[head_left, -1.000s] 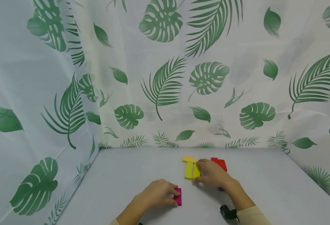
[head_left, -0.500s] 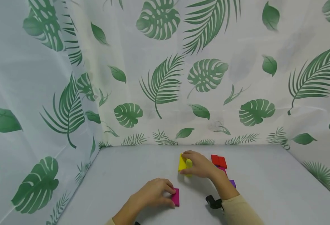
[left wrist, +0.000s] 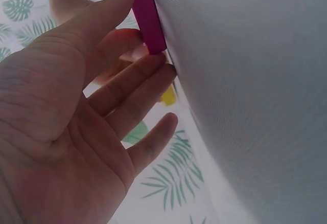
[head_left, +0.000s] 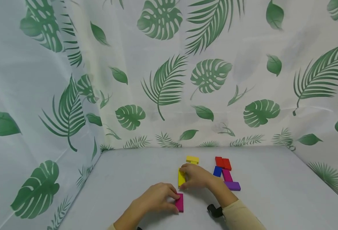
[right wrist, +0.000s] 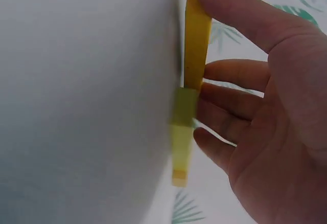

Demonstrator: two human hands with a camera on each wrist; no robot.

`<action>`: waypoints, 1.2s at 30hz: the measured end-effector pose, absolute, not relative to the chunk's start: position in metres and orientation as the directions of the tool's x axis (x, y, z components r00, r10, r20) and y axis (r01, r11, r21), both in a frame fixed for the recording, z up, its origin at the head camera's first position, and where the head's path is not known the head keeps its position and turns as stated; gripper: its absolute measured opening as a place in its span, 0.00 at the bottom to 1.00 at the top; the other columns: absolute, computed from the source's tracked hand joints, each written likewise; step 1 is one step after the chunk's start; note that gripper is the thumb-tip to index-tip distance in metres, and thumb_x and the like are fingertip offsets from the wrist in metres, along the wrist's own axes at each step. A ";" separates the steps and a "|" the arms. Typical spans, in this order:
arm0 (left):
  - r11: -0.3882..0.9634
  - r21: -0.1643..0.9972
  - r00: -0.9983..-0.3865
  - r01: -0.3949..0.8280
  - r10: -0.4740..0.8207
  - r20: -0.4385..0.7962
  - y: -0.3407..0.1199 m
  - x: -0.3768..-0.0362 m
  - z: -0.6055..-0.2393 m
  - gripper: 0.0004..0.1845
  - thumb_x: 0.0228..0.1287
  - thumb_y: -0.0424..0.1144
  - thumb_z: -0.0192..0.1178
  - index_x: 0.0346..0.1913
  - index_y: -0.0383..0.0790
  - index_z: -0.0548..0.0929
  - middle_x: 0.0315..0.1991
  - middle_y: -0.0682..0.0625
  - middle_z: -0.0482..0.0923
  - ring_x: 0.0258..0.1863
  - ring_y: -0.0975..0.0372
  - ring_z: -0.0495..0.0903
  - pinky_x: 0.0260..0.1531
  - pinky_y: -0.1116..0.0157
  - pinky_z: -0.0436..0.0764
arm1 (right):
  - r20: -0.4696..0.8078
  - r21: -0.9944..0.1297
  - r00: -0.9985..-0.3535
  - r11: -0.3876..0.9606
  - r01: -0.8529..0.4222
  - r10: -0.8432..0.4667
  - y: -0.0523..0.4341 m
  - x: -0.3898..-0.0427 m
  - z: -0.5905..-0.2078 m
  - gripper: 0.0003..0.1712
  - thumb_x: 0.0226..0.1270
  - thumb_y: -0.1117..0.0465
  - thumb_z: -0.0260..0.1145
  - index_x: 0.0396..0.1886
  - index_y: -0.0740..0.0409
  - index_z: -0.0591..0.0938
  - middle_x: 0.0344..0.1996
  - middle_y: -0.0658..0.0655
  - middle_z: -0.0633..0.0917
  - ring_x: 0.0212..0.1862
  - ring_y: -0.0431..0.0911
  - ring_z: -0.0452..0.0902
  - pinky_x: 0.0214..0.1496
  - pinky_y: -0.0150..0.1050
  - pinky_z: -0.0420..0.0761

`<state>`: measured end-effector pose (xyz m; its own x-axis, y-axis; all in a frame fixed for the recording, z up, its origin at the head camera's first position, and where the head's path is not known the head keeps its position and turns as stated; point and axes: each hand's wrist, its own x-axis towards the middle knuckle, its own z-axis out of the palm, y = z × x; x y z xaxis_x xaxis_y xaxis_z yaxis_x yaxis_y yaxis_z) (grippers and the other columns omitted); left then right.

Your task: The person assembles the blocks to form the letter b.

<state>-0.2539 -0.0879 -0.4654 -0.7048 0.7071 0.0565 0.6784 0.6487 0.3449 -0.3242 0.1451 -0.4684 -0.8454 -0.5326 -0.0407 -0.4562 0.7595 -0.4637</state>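
Note:
On the grey table my left hand point(head_left: 173, 202) pinches a magenta block point(head_left: 179, 203) that lies flat; the left wrist view shows thumb and fingers on the edges of this magenta block point(left wrist: 148, 14). Just beyond it my right hand point(head_left: 187, 176) grips a long yellow block point(head_left: 181, 177) between thumb and fingers. The right wrist view shows that yellow block point(right wrist: 196, 40) pressed against the table. A second, short yellow block point(head_left: 192, 159) lies apart, farther back, and it appears as a blurred yellow block point(right wrist: 181, 142) in the right wrist view.
To the right lies a cluster of red blocks point(head_left: 223, 163), a blue block point(head_left: 217, 171), a pink block point(head_left: 227, 175) and a purple block point(head_left: 232, 186). Leaf-print curtains point(head_left: 169, 80) close off the table at the back and both sides.
My right hand has carried the long yellow block away from the short one, toward me and to the left, uncovering the blue, pink and purple blocks. My left hand has stayed on the magenta block.

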 end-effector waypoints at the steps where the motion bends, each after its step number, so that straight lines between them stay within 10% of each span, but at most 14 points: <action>1: 0.647 0.341 -0.703 0.682 0.709 0.060 -0.088 -0.254 -0.466 0.26 0.52 0.59 0.79 0.53 0.55 0.92 0.50 0.65 0.86 0.51 0.73 0.81 0.56 0.69 0.81 | -0.046 -0.464 -0.843 0.759 -0.456 -0.535 0.145 -0.324 -0.471 0.43 0.55 0.42 0.81 0.68 0.56 0.81 0.68 0.56 0.80 0.70 0.55 0.74 0.71 0.58 0.76; 23: 0.604 0.299 -0.657 0.739 0.744 0.122 -0.091 -0.253 -0.469 0.27 0.54 0.63 0.77 0.54 0.55 0.92 0.52 0.61 0.84 0.48 0.73 0.80 0.52 0.69 0.81 | -0.026 -0.499 -0.761 0.668 -0.552 -0.649 0.158 -0.324 -0.476 0.35 0.69 0.47 0.72 0.72 0.55 0.78 0.73 0.58 0.76 0.74 0.57 0.70 0.74 0.62 0.70; 36: 0.628 0.260 -0.669 0.734 0.734 0.116 -0.090 -0.250 -0.468 0.27 0.54 0.65 0.75 0.56 0.59 0.90 0.70 0.53 0.78 0.68 0.60 0.78 0.64 0.56 0.80 | -0.067 -0.556 -0.752 0.651 -0.517 -0.655 0.156 -0.322 -0.473 0.35 0.68 0.47 0.74 0.71 0.54 0.79 0.72 0.55 0.77 0.75 0.55 0.70 0.74 0.59 0.72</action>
